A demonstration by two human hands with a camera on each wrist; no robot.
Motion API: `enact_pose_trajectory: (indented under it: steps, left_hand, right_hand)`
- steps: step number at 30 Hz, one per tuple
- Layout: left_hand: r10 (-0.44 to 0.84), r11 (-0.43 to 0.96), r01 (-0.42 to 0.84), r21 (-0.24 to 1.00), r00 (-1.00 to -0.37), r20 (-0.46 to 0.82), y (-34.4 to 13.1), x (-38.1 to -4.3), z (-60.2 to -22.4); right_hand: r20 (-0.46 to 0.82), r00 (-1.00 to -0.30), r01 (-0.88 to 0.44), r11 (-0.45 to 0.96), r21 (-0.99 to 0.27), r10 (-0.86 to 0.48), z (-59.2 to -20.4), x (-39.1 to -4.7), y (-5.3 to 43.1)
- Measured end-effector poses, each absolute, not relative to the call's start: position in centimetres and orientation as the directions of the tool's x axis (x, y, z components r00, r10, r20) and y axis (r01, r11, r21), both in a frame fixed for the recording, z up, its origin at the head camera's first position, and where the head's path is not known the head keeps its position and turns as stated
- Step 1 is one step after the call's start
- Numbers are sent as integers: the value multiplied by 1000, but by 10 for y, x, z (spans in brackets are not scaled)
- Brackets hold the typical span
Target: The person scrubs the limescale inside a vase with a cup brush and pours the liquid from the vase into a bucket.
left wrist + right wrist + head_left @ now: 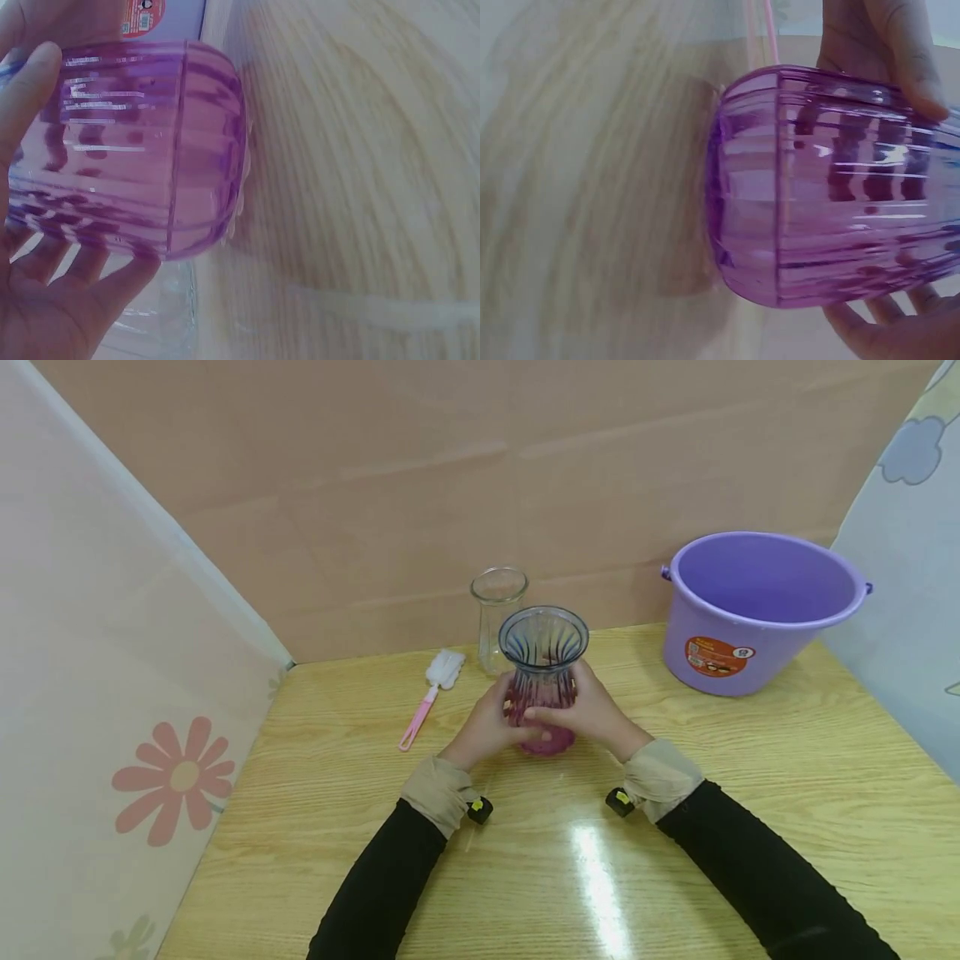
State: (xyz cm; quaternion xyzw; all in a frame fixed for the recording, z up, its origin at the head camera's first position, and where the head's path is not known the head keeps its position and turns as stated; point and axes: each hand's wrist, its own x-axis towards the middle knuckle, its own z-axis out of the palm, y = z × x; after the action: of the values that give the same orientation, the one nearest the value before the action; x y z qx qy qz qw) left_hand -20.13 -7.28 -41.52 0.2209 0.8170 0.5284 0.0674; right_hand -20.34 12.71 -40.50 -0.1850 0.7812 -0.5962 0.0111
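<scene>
Both hands, the left hand (491, 725) and the right hand (596, 708), curl round the fluted pink-to-blue glass vase (545, 685) at the centre of the frame. Smooth glass may slip, so an even grip, upright over the tabletop (315, 827), suits it best, kept off the clear glass vase (488, 631) just above it in the frame.
</scene>
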Motion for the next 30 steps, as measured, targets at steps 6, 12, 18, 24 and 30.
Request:
enact_pose_trajectory:
  steps: [6, 12, 18, 24, 30]
  left_hand:
    - [462, 311, 253, 916, -883, 87, -77, -202, -416]
    - [484, 325, 275, 905, -870, 91, -78, -201, -416]
    - [504, 328, 303, 895, -857, 106, -80, -201, -416]
    - [525, 342, 341, 876, -842, 123, -79, -202, -415]
    - [537, 339, 349, 874, -834, 125, -81, -202, -414]
  right_hand:
    - [209, -936, -256, 141, -956, -284, -412, -201, 120]
    - [263, -938, -295, 125, -947, -226, -420, -200, 115]
    - [323, -922, -352, 118, -928, -213, -424, -202, 112]
    - [327, -920, -354, 104, -929, -215, -426, -203, 113]
    - [303, -928, -330, 101, -939, -218, -427, -203, 112]
